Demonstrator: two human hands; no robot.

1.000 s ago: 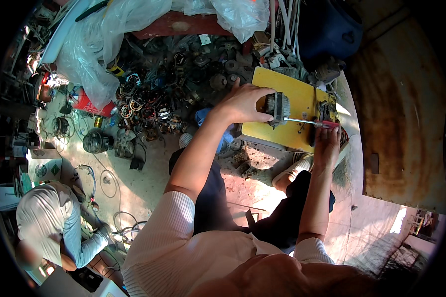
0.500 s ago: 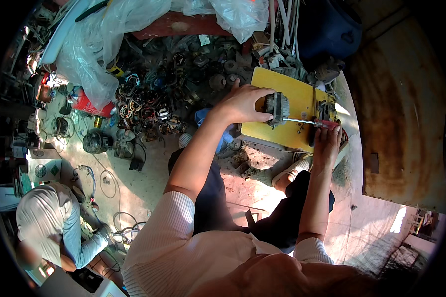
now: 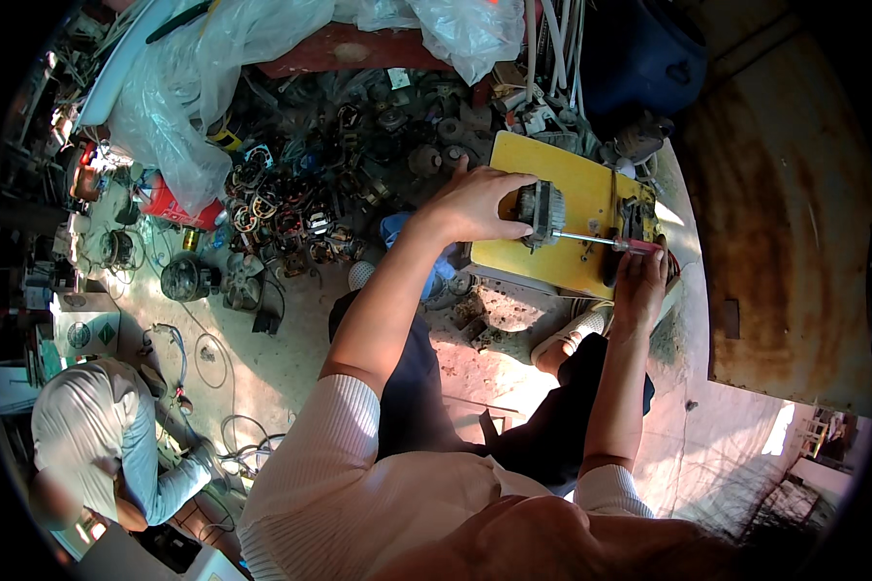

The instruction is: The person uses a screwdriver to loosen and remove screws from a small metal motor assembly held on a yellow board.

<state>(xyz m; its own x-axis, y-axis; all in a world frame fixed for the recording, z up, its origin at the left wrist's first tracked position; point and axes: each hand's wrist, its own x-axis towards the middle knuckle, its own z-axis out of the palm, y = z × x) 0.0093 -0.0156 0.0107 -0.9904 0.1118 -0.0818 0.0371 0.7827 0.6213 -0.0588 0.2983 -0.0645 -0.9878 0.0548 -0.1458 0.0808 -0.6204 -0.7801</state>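
Note:
On the yellow board (image 3: 513, 254) stands a small grey finned metal housing, like a motor end (image 3: 543, 211). My left hand (image 3: 480, 205) grips it from the left, thumb on the near side and fingers on the far side. A screwdriver (image 3: 639, 246) with a red handle lies level in my right hand (image 3: 641, 281), my fingers wrapped around the handle. Its steel shaft points left, and the tip meets the right face of the housing. Small dark metal parts (image 3: 634, 215) lie at the right end of the board.
A heap of motor parts and wire coils (image 3: 262, 203) fills the ground to the left. Plastic sheeting (image 3: 179, 116) hangs above it. A blue barrel (image 3: 649, 58) and a rusty panel (image 3: 794, 242) stand right. Another person (image 3: 97, 426) crouches at lower left.
Both hands stay almost in place. The fingers of my right hand have shifted slightly on the screwdriver handle; its tip remains against the housing.

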